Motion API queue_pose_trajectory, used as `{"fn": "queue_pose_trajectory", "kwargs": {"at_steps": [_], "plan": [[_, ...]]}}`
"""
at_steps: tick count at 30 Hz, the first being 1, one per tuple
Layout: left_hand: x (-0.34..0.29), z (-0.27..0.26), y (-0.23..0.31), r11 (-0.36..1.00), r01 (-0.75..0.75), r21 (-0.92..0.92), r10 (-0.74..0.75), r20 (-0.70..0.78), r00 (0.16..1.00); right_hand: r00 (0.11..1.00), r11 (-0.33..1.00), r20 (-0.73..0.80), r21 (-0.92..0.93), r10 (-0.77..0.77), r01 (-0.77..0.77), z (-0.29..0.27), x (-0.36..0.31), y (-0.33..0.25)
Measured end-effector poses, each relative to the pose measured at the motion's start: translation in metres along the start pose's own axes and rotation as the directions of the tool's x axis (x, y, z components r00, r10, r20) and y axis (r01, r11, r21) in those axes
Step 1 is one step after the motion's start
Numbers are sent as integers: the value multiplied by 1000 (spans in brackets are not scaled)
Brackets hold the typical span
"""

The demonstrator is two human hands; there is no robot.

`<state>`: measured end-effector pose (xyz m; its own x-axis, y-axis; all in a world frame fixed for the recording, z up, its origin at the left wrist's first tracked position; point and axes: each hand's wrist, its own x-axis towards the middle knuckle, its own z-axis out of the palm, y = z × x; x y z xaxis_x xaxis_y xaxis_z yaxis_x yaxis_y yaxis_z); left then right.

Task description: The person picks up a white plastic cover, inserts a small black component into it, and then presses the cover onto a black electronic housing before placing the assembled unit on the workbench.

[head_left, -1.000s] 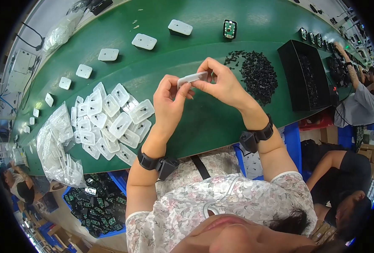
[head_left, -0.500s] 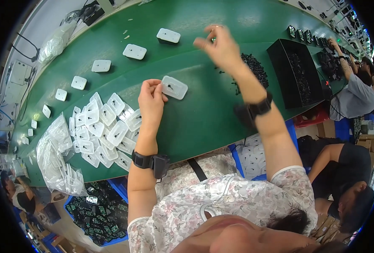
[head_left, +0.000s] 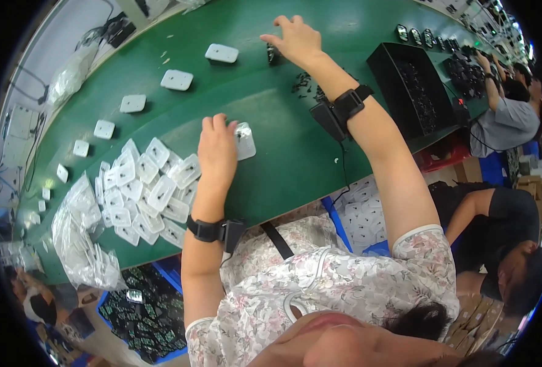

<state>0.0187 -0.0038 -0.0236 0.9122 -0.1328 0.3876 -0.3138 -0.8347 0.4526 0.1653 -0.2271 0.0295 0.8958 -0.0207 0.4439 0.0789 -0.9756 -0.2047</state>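
Note:
My left hand (head_left: 217, 147) pinches the edge of a translucent white plastic cover (head_left: 245, 143) over the green table; its fingertips partly hide the piece. Out ahead, my right hand (head_left: 296, 41) reaches over the table with its fingers apart. Just below those fingers is a small dark part (head_left: 273, 55); I cannot tell whether they touch it. Beside my left forearm lies a pile of similar translucent covers (head_left: 148, 180), each with a small black piece on it. Small black parts (head_left: 306, 85) are scattered near my right forearm, which hides some.
A curved row of white-topped boxes (head_left: 177, 80) runs along the far left. At the right stands a black bin (head_left: 399, 67) of small black parts. A clear plastic bag (head_left: 78, 244) lies at the left edge, above a blue crate (head_left: 182, 278) of circuit boards. Co-workers sit at right.
My right hand has moved farther forward and slightly left, and the small dark part now shows under it. My left hand has turned the cover more upright and covers more of it.

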Motion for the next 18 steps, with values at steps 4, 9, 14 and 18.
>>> {"fn": "queue_pose_trajectory", "kwargs": {"at_steps": [4, 9, 14, 18], "plan": [[-13, -6, 24, 963, -28, 267, 21, 27, 999, 952, 991, 290, -114, 96, -66, 19, 9, -3], [-27, -4, 29, 949, -90, 301, 85, 30, 996, 920, 988, 384, -151, 81, -24, 38, 21, -12], [-36, -13, 15, 984, -74, 160, 73, 13, 997, 912, 967, 390, 154, 128, -202, 32, 14, -14], [-43, -24, -2, 987, -154, -38, 155, 17, 988, 933, 585, 196, 811, -302, 18, 4, -46, -27]]}}
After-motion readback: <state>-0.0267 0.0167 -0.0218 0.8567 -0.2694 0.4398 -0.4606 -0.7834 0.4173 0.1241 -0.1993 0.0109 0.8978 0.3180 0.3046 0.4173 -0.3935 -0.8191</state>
